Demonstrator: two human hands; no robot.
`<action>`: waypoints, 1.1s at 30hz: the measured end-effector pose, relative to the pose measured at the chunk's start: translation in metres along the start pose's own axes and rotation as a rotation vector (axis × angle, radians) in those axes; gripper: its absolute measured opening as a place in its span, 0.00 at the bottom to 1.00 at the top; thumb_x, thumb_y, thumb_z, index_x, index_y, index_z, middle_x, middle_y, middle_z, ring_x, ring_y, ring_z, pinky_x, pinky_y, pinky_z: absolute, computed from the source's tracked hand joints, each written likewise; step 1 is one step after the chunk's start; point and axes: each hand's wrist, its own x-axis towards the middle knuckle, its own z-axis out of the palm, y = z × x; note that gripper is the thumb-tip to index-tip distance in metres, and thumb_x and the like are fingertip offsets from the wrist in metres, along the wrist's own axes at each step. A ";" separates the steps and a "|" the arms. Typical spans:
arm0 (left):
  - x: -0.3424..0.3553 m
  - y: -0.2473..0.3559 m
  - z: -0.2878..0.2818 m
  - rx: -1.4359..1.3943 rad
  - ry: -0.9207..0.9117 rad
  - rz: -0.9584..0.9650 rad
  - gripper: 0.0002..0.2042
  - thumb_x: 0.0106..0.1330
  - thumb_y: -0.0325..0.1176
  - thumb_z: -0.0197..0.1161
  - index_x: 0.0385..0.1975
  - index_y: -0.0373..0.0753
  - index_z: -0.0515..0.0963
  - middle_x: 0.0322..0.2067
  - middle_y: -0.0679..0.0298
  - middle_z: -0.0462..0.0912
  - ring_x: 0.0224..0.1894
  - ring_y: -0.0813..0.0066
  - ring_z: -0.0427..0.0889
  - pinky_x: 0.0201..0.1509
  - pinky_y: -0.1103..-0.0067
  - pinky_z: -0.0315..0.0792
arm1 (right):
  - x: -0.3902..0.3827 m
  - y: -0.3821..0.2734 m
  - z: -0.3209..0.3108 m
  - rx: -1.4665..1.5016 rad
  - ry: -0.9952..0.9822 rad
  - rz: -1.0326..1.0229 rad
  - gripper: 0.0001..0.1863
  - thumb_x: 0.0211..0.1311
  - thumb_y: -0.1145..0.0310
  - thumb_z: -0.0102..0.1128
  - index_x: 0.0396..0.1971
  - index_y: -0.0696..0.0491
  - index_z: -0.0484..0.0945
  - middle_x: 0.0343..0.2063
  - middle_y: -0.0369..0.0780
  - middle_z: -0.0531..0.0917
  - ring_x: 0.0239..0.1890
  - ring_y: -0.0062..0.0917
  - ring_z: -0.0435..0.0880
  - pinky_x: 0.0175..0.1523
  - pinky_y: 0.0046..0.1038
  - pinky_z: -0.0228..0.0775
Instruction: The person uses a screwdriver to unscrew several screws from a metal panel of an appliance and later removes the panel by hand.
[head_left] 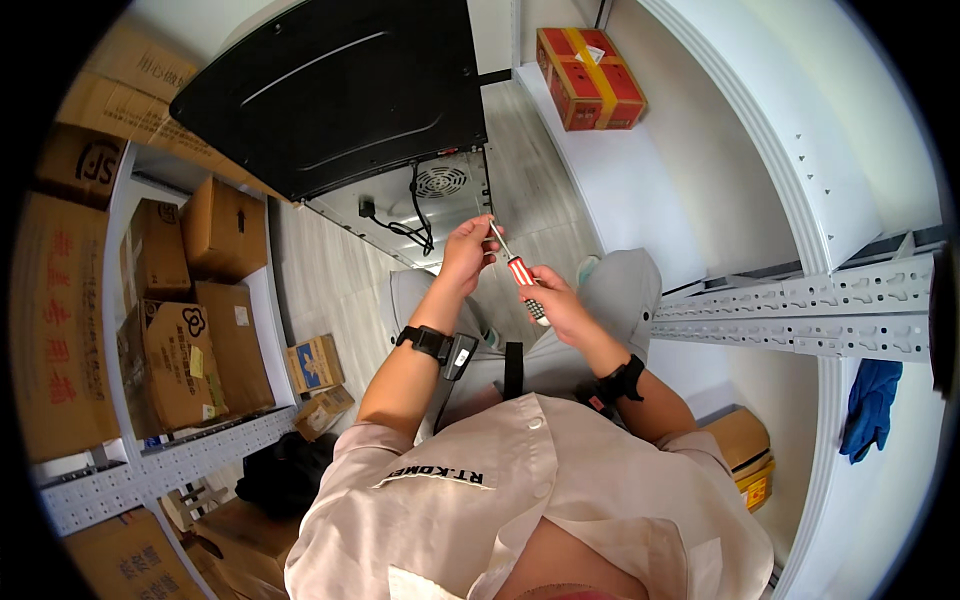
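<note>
In front of my crouched legs stands an appliance with a large black panel and a metal lower section. My right hand is closed round the handle of a screwdriver, striped red and white with a dark checked end. Its thin shaft points up and left toward my left hand. The fingertips of that hand are pinched together at the screwdriver's tip; whatever small thing may be between them is too small to make out. A black power cord hangs against the metal, beside a round vent.
Shelving with cardboard boxes lines the left side. A red box with yellow tape sits on a white shelf to the right. Perforated metal rails jut in at right, near a blue cloth item. Small boxes lie on the floor.
</note>
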 end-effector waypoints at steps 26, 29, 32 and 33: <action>0.111 -0.030 -0.017 0.108 0.246 -0.082 0.09 0.70 0.39 0.55 0.46 0.48 0.76 0.37 0.75 0.79 0.35 0.79 0.71 0.38 0.75 0.68 | 0.097 0.050 -0.007 0.038 -0.022 0.046 0.25 0.68 0.64 0.51 0.65 0.44 0.62 0.38 0.32 0.75 0.32 0.17 0.75 0.30 0.24 0.72; 0.114 -0.030 -0.021 0.103 0.263 -0.086 0.09 0.70 0.38 0.55 0.45 0.48 0.76 0.37 0.75 0.79 0.35 0.79 0.71 0.38 0.75 0.69 | 0.096 0.049 -0.007 0.024 -0.018 0.013 0.27 0.68 0.64 0.53 0.66 0.43 0.62 0.38 0.32 0.77 0.29 0.16 0.74 0.28 0.22 0.72; 0.117 -0.031 -0.021 0.099 0.267 -0.093 0.07 0.70 0.38 0.54 0.43 0.49 0.77 0.36 0.77 0.80 0.33 0.80 0.69 0.37 0.76 0.69 | 0.096 0.046 -0.010 -0.006 -0.016 -0.018 0.26 0.68 0.64 0.53 0.65 0.43 0.63 0.38 0.32 0.77 0.28 0.15 0.74 0.27 0.21 0.71; 0.117 -0.031 -0.022 0.098 0.265 -0.094 0.07 0.71 0.38 0.54 0.43 0.50 0.77 0.36 0.77 0.80 0.33 0.81 0.69 0.37 0.76 0.68 | 0.096 0.046 -0.011 -0.013 -0.012 -0.021 0.26 0.68 0.64 0.53 0.65 0.43 0.63 0.38 0.32 0.77 0.28 0.15 0.74 0.27 0.21 0.71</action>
